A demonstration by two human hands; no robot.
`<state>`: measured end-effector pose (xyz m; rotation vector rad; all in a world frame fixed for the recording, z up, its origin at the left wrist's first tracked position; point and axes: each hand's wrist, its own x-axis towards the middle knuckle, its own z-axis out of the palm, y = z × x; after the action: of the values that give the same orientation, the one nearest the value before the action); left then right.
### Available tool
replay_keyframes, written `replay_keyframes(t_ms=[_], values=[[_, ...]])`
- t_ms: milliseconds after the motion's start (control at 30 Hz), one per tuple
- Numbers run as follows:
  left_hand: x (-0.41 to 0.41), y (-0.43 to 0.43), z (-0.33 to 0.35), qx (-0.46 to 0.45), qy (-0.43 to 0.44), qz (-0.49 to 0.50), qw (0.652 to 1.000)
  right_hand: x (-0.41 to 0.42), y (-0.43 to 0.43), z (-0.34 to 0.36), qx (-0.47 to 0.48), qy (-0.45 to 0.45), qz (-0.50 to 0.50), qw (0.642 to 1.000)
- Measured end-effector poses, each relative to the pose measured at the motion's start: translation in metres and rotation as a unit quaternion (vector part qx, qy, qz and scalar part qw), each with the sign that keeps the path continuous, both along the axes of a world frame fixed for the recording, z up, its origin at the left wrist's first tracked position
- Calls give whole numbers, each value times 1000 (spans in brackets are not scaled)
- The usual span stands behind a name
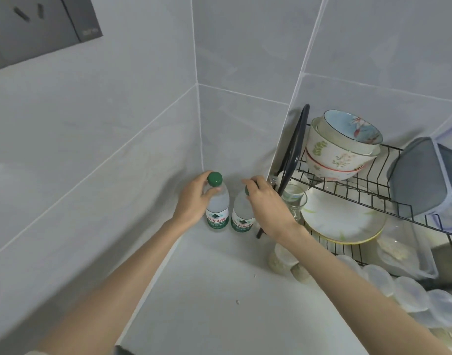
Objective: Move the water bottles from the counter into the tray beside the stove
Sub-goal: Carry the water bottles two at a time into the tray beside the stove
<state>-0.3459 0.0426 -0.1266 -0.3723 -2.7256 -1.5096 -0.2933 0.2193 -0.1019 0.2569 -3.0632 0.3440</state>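
Two clear water bottles with green caps and green-white labels stand upright side by side in the tiled corner of the white counter [219,290]. My left hand [194,201] wraps around the neck of the left bottle [218,208], just below its cap. My right hand [267,201] covers the top of the right bottle [241,216] and hides most of its cap. Both bottles rest on the counter. No tray or stove is in view.
A black wire dish rack [360,193] stands right of the bottles. It holds stacked bowls [343,149], a plate [343,221], a glass [295,201], a dark lid [294,149] and a grey container [422,175]. Plastic containers [399,290] lie in front. Tiled walls close the corner.
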Motion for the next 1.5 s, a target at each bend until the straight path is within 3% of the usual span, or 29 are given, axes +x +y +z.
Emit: replay_keyframes(t_ms=[300, 467, 800, 1067, 1500], values=[[88, -54, -4, 4, -11, 19, 1000, 53, -19, 4, -84, -13, 118, 989], [124, -68, -8, 5, -5, 35, 999, 74, -26, -2, -130, -10, 135, 982], [134, -71, -19, 63, -37, 26, 997, 82, -24, -13, -275, -18, 82, 958], [147, -70, -63, 106, -94, 51, 989, 104, -25, -64, -422, -88, -50, 901], [142, -46, -90, 146, -58, 157, 975, 99, -45, -106, -459, -29, -122, 879]])
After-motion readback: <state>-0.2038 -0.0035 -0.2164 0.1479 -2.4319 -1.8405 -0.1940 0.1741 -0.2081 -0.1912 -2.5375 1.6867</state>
